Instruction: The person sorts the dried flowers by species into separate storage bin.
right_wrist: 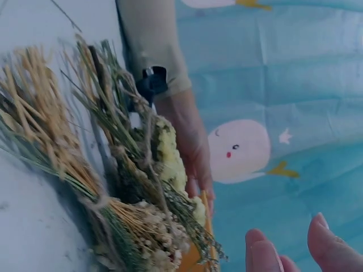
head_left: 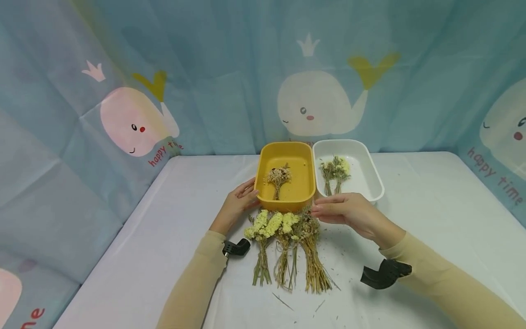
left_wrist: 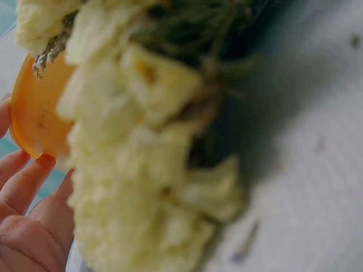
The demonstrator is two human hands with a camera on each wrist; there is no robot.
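My left hand lies along the left side of a yellow plastic container, its fairly straight fingers touching the wall. A small bunch of dried flowers lies inside that container. Near its front right corner hovers my right hand; thumb and fingers stand apart with nothing between them in the right wrist view. In front lie bunches of dried flowers: pale yellow ones at left and a thicker brown-stemmed bunch at right. Yellow blooms hide much of the left wrist view.
A white container stands right beside the yellow one, holding small dried bunches. Loose stem bits litter the white tablecloth. Behind hangs a blue curtain with whale prints.
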